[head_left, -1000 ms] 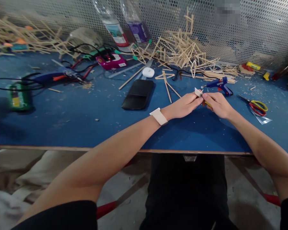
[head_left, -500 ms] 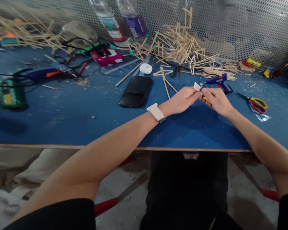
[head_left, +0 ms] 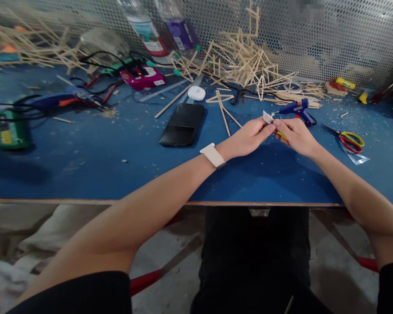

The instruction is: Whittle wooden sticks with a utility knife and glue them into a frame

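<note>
Above the blue table, my left hand [head_left: 247, 137] is closed on a small white piece [head_left: 267, 117] that juts out past the fingertips. My right hand [head_left: 298, 137] meets it there, fingers curled around a small yellow tool [head_left: 282, 135]. Most of that tool is hidden in the grip, so its exact kind does not show. Both thumbs are close together at the white piece. Just beyond the hands lies a blue glue gun [head_left: 296, 109], its nozzle pointing left towards them. Scissors [head_left: 350, 140] with red and yellow handles rest to the right.
A black phone [head_left: 182, 125] and a white case [head_left: 196, 93] lie left of my hands. Joined wooden sticks [head_left: 222, 107] lie behind, before a heap of sticks [head_left: 245, 59] against the perforated panel. Further left are a magenta power strip [head_left: 144, 78], bottles [head_left: 178, 28] and cords.
The view has shifted very slightly, so things on the table appear a little further left. Both hands keep their grips in nearly the same place.
</note>
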Motion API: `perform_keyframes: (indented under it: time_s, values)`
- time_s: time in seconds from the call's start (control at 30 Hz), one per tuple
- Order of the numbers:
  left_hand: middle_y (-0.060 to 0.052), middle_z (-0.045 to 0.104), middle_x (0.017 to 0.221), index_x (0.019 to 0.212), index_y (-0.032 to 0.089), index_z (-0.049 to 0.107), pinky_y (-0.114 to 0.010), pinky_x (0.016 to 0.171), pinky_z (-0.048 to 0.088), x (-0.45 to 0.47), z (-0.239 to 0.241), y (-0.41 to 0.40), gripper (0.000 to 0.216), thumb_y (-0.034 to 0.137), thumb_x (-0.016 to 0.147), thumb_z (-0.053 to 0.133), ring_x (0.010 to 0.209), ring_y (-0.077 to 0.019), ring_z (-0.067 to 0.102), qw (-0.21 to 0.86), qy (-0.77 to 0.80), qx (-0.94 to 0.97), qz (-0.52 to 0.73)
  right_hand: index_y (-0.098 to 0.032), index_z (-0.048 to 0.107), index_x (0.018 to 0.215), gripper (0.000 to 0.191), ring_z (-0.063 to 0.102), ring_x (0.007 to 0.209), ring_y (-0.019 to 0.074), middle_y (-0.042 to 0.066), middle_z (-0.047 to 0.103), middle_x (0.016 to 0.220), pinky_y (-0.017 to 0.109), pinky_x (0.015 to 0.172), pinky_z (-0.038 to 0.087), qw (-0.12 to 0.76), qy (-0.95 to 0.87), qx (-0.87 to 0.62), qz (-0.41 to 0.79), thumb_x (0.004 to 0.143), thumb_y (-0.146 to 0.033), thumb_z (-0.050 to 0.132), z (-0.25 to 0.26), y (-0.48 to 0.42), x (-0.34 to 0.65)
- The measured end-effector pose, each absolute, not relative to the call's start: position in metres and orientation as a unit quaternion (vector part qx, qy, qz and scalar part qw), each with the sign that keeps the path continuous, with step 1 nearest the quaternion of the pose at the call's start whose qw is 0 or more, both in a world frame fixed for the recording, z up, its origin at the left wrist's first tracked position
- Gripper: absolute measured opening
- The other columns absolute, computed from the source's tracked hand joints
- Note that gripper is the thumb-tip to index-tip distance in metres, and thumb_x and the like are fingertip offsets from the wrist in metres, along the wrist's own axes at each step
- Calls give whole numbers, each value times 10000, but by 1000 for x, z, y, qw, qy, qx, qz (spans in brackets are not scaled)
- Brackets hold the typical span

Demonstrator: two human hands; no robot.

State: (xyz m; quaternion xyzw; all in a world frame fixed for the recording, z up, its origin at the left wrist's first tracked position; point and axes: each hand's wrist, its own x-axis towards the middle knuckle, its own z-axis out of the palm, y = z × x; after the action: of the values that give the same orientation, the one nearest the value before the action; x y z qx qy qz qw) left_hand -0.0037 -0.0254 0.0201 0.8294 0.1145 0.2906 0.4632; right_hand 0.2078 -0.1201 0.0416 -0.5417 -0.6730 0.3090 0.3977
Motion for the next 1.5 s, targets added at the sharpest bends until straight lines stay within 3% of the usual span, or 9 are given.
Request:
perform_keyframes:
  time_s: [0.23, 0.47, 0.67, 0.8, 0.93, 1.07, 1.2, 1.5]
  values:
    - [-58, 688, 903, 1061, 254, 626, -357, 810, 579, -5, 21, -22, 644, 868, 1237, 544, 908, -248, 692, 391, 124, 841, 353, -280, 609, 791, 933, 441, 555, 146, -33, 463, 599, 328, 491, 307, 425, -644, -540, 336, 991, -1189, 547, 38, -119, 205]
    - [43, 465, 700, 974, 293, 538, -331, 622, 419, 2, 14, -27, 628, 870, 1205, 635, 685, -202, 529, 462, 136, 795, 369, -286, 557, 790, 916, 452, 584, 154, -21, 462, 629, 333, 502, 313, 422, -651, -543, 322, 1019, -1172, 525, 35, -116, 207]
    - [51, 435, 700, 907, 284, 532, -326, 550, 303, 6, 12, -26, 660, 865, 1196, 652, 589, -153, 402, 501, 150, 772, 362, -290, 576, 820, 922, 412, 555, 151, -37, 430, 622, 345, 509, 315, 439, -629, -555, 321, 1022, -1184, 478, 32, -113, 206]
    - [65, 401, 697, 995, 280, 581, -317, 541, 308, 5, 12, -27, 497, 714, 1229, 649, 585, -156, 362, 527, 146, 766, 339, -272, 623, 826, 931, 506, 624, 176, -1, 507, 653, 351, 550, 340, 425, -654, -564, 272, 1030, -1171, 496, 37, -116, 207]
    - [57, 415, 712, 970, 283, 530, -317, 567, 367, 3, 9, -27, 368, 522, 1235, 620, 615, -165, 382, 531, 141, 770, 323, -264, 603, 787, 929, 567, 662, 183, 26, 557, 678, 350, 570, 361, 398, -673, -564, 264, 1061, -1145, 492, 38, -117, 209]
    - [37, 494, 703, 998, 280, 574, -312, 646, 474, 1, 7, -26, 481, 681, 1262, 596, 706, -196, 542, 471, 142, 800, 344, -263, 620, 797, 924, 558, 622, 167, 2, 532, 646, 323, 529, 369, 405, -662, -555, 300, 1022, -1157, 558, 36, -116, 211]
    - [6, 551, 703, 979, 281, 601, -345, 702, 537, 2, 8, -23, 643, 874, 1225, 578, 781, -238, 648, 429, 133, 813, 371, -266, 601, 774, 906, 432, 518, 123, -41, 464, 581, 293, 452, 328, 416, -630, -551, 357, 1019, -1138, 612, 36, -116, 210]
    - [-7, 572, 730, 878, 273, 558, -374, 696, 482, 5, 9, -24, 715, 878, 1254, 505, 741, -222, 610, 368, 155, 820, 409, -273, 568, 753, 889, 428, 506, 127, -33, 467, 567, 298, 467, 320, 438, -609, -577, 324, 1074, -1102, 570, 35, -116, 201]
